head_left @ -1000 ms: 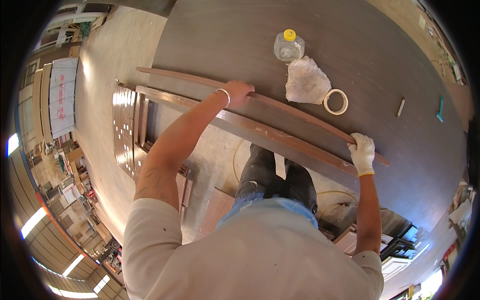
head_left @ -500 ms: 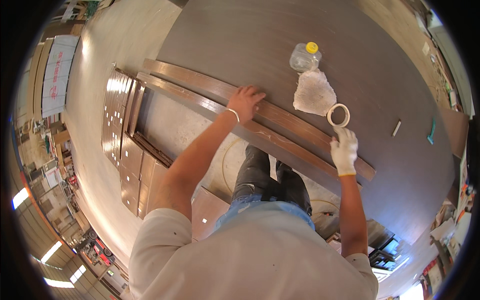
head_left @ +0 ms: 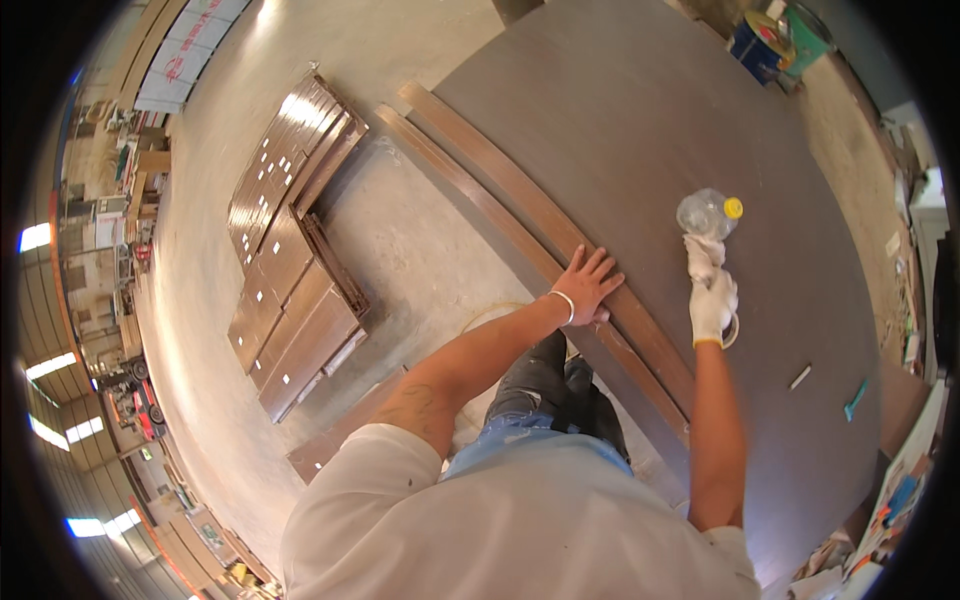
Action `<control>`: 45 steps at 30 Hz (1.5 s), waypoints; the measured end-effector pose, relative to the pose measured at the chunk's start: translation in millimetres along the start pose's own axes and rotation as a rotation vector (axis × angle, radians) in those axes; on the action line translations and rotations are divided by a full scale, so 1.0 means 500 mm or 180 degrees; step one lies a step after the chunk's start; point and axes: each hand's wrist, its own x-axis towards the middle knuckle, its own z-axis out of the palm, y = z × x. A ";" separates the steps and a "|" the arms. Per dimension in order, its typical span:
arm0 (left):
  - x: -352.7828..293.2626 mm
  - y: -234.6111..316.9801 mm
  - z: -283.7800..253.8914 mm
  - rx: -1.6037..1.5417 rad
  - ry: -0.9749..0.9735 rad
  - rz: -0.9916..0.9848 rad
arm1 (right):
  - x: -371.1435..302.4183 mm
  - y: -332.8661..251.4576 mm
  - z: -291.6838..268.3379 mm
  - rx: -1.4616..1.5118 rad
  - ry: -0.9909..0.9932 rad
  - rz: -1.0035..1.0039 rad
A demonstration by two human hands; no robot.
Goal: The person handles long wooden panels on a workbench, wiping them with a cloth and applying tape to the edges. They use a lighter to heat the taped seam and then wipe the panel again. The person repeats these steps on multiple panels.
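In the head view, the bare left hand (head_left: 588,287) lies flat with fingers spread on a long narrow brown wooden strip (head_left: 530,205), which rests along the near-left edge of a large dark brown tabletop (head_left: 640,110); the hand presses on it and grasps nothing. A second long brown wooden strip (head_left: 455,178) runs just beside the first, on its left, partly over the table edge. The white-gloved right hand (head_left: 712,303) is clenched on a crumpled white cloth (head_left: 700,252), whose far end reaches a clear plastic bottle with a yellow cap (head_left: 708,212) lying on the tabletop just beyond. A roll of pale tape (head_left: 734,330) peeks out from under the near side of the glove. Farther right on the tabletop lie a small pale stick (head_left: 800,376) and a small teal tool (head_left: 856,398), well apart from both hands. On the grey concrete floor (head_left: 420,250) to the left sits a stack of flat brown wooden panels (head_left: 290,250). At the far right stands a blue paint can (head_left: 757,45)
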 end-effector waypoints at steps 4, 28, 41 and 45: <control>-0.019 -0.032 -0.022 0.0528 -0.0428 0.0482 | -0.027 0.011 -0.068 0.4063 -0.0427 0.1551; 0.018 -0.119 0.046 0.0481 0.0107 0.1706 | -0.145 -0.289 -0.249 0.6370 -0.1011 0.2138; 0.027 -0.115 0.047 0.0416 0.0005 0.1952 | -0.103 -0.386 -0.235 0.7032 -0.0933 0.1736; 0.027 -0.142 -0.010 -0.0028 0.0002 0.1711 | -0.077 -0.384 -0.174 0.4887 -0.0487 0.2271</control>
